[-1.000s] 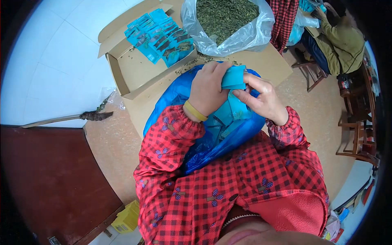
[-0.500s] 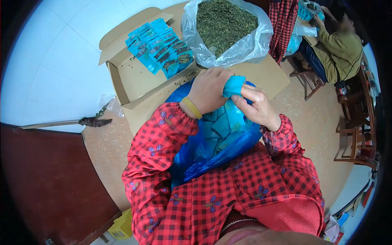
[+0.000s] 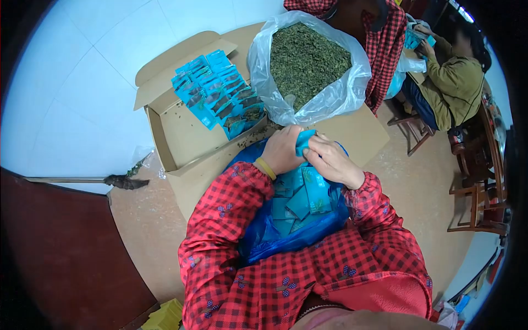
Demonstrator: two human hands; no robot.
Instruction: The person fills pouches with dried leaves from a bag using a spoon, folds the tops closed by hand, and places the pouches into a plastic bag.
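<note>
A small teal packet [image 3: 303,142] is held between my two hands above a blue plastic bag [image 3: 258,242]. My left hand [image 3: 282,149], with a yellow band at its wrist, is closed around the packet's left side. On the packet's right edge, my right hand [image 3: 334,161] pinches with thumb and fingers. Part of the packet is hidden by the fingers. Inside the blue bag lie several flat teal packets [image 3: 316,192]. Beyond my hands stands a clear plastic bag [image 3: 352,91] full of dark green dried leaves [image 3: 308,60].
An open cardboard box [image 3: 165,135] at left holds rows of teal packets with leaves in their open tops [image 3: 220,93]. Loose leaf bits lie on the cardboard. A person in an olive jacket [image 3: 459,82] sits at the upper right, handling teal packets. Wooden chairs [image 3: 476,203] stand at right.
The view has tilted, so everything sits lower in frame. My hands and the packet have shifted slightly left, and the right fingers now lie over the packet's edge.
</note>
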